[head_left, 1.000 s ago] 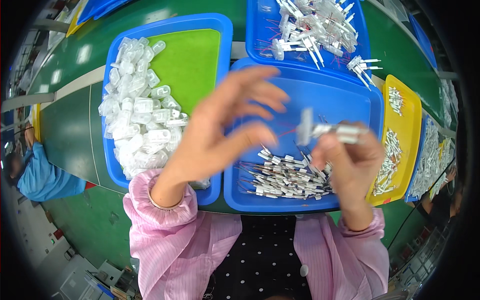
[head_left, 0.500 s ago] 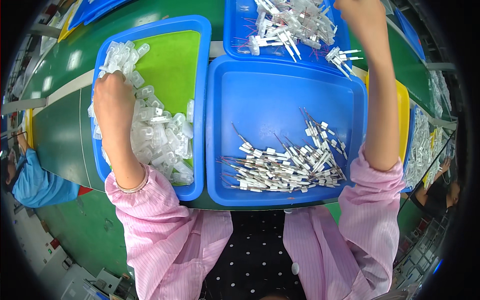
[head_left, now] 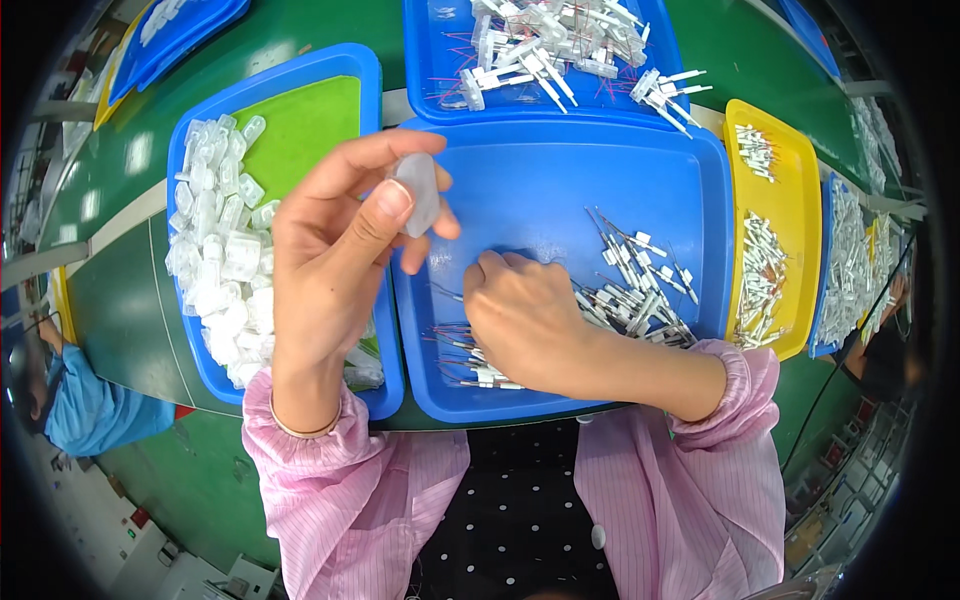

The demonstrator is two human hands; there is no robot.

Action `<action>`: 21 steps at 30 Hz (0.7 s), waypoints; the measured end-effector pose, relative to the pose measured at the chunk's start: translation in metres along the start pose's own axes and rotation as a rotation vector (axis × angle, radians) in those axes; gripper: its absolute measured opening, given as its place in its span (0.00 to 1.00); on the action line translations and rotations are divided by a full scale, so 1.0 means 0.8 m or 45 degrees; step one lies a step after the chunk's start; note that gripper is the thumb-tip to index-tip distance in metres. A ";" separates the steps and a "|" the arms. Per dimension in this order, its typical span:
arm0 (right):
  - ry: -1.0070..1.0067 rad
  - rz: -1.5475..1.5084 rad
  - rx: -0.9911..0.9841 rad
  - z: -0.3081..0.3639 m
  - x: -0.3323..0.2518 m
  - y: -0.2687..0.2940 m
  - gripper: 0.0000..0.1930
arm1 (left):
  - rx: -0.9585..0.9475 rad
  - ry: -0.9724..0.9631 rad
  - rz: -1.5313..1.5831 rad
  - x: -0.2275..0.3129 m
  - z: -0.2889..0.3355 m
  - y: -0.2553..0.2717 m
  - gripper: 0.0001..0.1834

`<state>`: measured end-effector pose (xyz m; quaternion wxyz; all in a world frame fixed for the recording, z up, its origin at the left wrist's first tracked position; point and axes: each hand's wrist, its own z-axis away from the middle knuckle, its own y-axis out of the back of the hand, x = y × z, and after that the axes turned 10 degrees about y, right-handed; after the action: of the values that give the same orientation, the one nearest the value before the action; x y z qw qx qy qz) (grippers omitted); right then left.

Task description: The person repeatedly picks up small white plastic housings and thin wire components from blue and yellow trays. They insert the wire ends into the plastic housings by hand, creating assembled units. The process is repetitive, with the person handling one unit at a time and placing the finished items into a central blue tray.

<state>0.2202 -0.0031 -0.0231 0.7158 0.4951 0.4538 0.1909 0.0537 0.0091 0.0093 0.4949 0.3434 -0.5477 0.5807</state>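
My left hand (head_left: 335,235) is raised between two trays, pinching a translucent plastic housing (head_left: 418,195) between thumb and fingers. In the middle blue tray (head_left: 570,150), my right hand (head_left: 525,315) reaches down with curled fingers into a pile of small white wired connectors (head_left: 635,300). The back of that hand covers its fingertips, so whether they grip a piece is hidden. To the left, a blue tray (head_left: 370,90) with a green lining holds a heap of similar clear housings (head_left: 225,290), partly behind my left hand.
A farther blue tray (head_left: 420,60) holds clear housings with white pieces and red wires. On the right stands a yellow tray (head_left: 745,120) of small white parts, with another tray of clear parts (head_left: 845,270) beyond it. A person in blue (head_left: 100,400) is at far left.
My left hand has come up out of the housings, bringing one with it. My right hand has moved from the far tray down to the connectors in the middle tray.
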 end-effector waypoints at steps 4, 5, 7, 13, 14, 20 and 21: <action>0.066 -0.029 0.222 0.004 0.009 0.004 0.06 | 0.011 0.100 0.225 -0.011 -0.002 -0.009 0.22; 0.020 -0.163 0.320 0.006 0.012 0.012 0.06 | 0.038 0.110 0.230 -0.010 -0.002 -0.011 0.22; -0.049 -0.440 0.502 0.010 0.018 0.037 0.05 | -0.023 0.094 0.315 -0.011 -0.001 -0.005 0.23; -0.137 -0.759 1.072 0.030 0.034 0.074 0.07 | -0.220 0.076 0.384 -0.012 0.001 0.006 0.26; -0.084 -0.827 1.185 0.030 0.036 0.073 0.07 | -0.241 0.098 0.385 -0.012 0.002 0.005 0.26; 0.118 -0.818 0.876 0.039 0.024 0.101 0.07 | -0.285 0.016 0.287 -0.020 0.001 0.000 0.25; 0.111 -0.802 0.876 0.039 0.023 0.100 0.07 | -0.287 0.010 0.275 -0.021 0.001 0.000 0.25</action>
<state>0.2703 0.0285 0.0419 0.5135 0.5332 0.6486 -0.1768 0.0582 0.0052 -0.0065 0.4672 0.2225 -0.6411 0.5667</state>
